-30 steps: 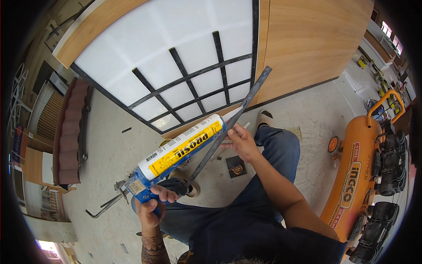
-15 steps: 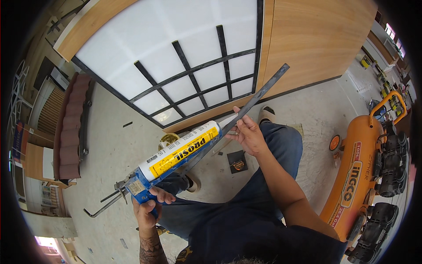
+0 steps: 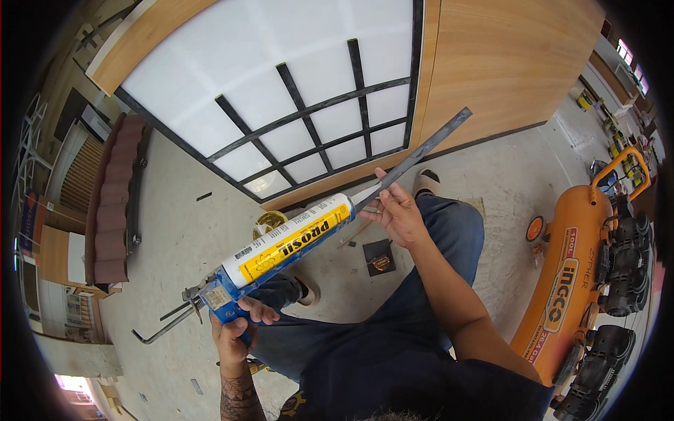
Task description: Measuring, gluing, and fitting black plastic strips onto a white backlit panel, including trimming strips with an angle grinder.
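My left hand [image 3: 239, 326] is wrapped round the handle of a blue caulking gun [image 3: 223, 296], fingers near its trigger. The gun carries a white and yellow sealant cartridge [image 3: 291, 235], and its bent rod sticks out at the lower left. My right hand [image 3: 398, 214] pinches a long, thin dark strip [image 3: 428, 145] that slants up to the right. The pale nozzle [image 3: 365, 194] lies against the strip beside my right fingers; its very tip is hard to make out. The strip's lower part is hidden by the cartridge.
Ahead stands a white panel [image 3: 189, 67] with a dark strip grid [image 3: 302, 112] in a wooden frame. An orange air compressor [image 3: 554, 281] is at the right. A yellowish round container [image 3: 269, 223] and a black square piece [image 3: 379, 258] lie on the floor between my legs.
The dark strip has shifted slightly up and to the right past the nozzle, and its lower part no longer shows beneath the gun. Both hands have stayed nearly in place.
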{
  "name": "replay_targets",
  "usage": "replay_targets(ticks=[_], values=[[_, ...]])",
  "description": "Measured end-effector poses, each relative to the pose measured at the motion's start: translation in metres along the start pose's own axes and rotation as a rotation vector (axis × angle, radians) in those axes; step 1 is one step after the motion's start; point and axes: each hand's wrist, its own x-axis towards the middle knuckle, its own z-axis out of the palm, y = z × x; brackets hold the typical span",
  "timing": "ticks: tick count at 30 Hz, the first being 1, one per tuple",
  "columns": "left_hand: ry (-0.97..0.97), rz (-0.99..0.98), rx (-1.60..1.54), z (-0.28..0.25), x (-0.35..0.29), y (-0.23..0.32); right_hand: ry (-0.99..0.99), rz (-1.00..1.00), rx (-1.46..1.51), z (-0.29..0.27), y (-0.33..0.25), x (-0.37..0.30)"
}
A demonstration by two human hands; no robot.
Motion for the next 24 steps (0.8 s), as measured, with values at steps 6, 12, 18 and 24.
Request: replay_targets(ticks=[6,12,18,24], values=[[-0.002,-0.014,-0.010,-0.001,0.000,0.000,-0.021,-0.007,0.009,0.000,0.000,-0.001],[-0.008,-0.028,-0.005,-0.002,0.000,0.001,-0.010,0.000,0.042,0.000,0.000,-0.001],[-0.011,-0.019,0.007,-0.004,-0.002,0.002,0.015,-0.025,0.025,-0.001,-0.001,0.001],[0.035,-0.024,-0.119,-0.009,-0.011,0.005,0.024,-0.071,0.048,-0.005,-0.012,0.001]])
